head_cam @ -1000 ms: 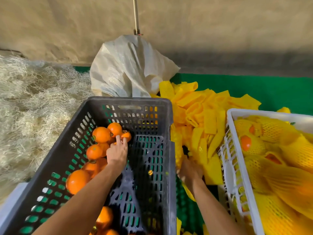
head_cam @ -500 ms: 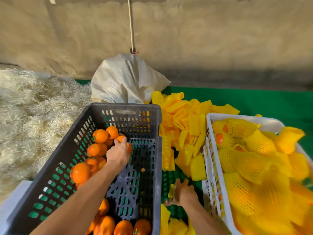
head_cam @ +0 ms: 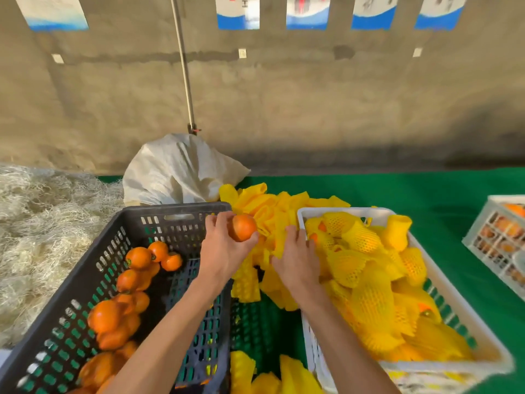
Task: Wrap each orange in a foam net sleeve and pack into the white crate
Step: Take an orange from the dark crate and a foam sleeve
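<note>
Nearest the camera, both forearms reach fwd between two crates. Left hand (head_cam: pixel 220 251) grips an orange (head_cam: pixel 242 227), fingers curled round it, held above the far right corner of the dark crate (head_cam: pixel 85 268), which has plenty more loose oranges (head_cam: pixel 125 305) along its left side. Right hand (head_cam: pixel 295 261) lies on the pile of yellow foam net sleeves (head_cam: pixel 267 211) btwn the crates, fingers curled into the pile; looks like it's pinching a sleeve (head_cam: pixel 277 247) but the hand hides the exact hold. White crate (head_cam: pixel 443 297) sits to the right, already well filled w/ wrapped fruit (head_cam: pixel 366 280).

Step in hand, I'd say: get one sleeve free & slide it over the fruit. To do it well: take a single sleeve, not a clump, open its mouth w/ fingers, push fruit in until it's covered all round, then set it into a gap in the white crate.

Further back: a white sack (head_cam: pixel 176 172), straw (head_cam: pixel 42 223) at left, green mat (head_cam: pixel 397 189), another pale crate (head_cam: pixel 500 243) at far right, then the wall.
</note>
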Available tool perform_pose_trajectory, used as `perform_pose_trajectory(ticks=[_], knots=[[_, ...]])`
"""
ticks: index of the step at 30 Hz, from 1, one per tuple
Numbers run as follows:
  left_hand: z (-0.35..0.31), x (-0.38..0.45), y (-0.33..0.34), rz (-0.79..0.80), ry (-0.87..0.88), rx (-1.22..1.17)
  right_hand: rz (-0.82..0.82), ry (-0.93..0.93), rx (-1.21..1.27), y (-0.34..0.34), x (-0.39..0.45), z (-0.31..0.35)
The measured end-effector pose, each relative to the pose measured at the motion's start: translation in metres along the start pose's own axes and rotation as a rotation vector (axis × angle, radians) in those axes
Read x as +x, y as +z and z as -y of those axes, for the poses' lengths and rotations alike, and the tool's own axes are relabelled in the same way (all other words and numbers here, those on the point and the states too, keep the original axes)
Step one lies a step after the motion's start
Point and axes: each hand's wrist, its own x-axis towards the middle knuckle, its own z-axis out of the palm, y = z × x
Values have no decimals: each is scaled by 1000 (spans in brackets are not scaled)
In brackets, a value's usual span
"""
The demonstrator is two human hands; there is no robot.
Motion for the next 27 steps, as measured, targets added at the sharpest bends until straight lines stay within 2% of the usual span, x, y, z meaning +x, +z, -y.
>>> perform_pose_trajectory(ticks=[3, 5, 7, 9, 11, 12, 15, 18, 21, 24, 27], knots=[[-20, -6, 18, 73, 36, -12, -262, 90, -39, -45, 19, -38], [-26, -11, 30, 104, 41, -30, -345, 202, -41, -63, 27, -67], [-30, -16, 39, 132, 59, -37, -276, 339, -30, -73, 30, -90], [-31, -18, 48, 153, 75, -41, -84, 457, -52, -75, 29, -102], [-31, -17, 56, 175, 72, -42, 70, 500, -128, -70, 26, -105], [-31, -17, 58, 177, 68, -42, 78, 480, -157, -66, 24, -102], [-29, -15, 60, 181, 60, -38, -38, 369, -185, -54, 21, -88], [-20, -9, 56, 177, 41, -19, -129, 188, -134, -39, 23, -61], [-3, -2, 46, 126, 27, -21, -111, -16, -92, -10, 27, -26], [21, 1, 33, 7, -17, -120, 46, -91, -70, 31, 28, 3], [34, 3, 26, -42, -124, -298, 396, -97, -19, 85, 32, 18]])
